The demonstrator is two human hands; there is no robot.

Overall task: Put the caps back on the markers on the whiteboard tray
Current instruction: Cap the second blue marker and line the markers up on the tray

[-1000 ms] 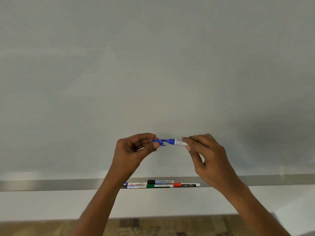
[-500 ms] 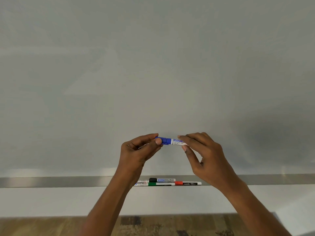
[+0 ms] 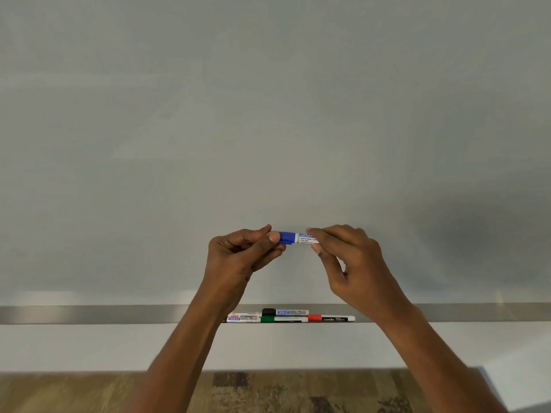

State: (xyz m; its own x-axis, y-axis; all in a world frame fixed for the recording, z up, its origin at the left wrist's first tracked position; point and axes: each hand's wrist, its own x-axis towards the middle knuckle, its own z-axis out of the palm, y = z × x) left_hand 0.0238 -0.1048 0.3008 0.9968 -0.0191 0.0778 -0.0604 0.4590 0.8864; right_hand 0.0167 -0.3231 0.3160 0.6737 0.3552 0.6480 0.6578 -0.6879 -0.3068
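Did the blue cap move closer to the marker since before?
Yes. The blue cap in the left hand has slid right onto the blue marker, which the right hand holds above the tray; the gap is closed.

— What is seen behind everything?

— A blank whiteboard is shown filling most of the view (a soft shadow is cast on its right side).

— And below it?

— A white wall strip is seen, then a wood-patterned floor along the bottom edge.
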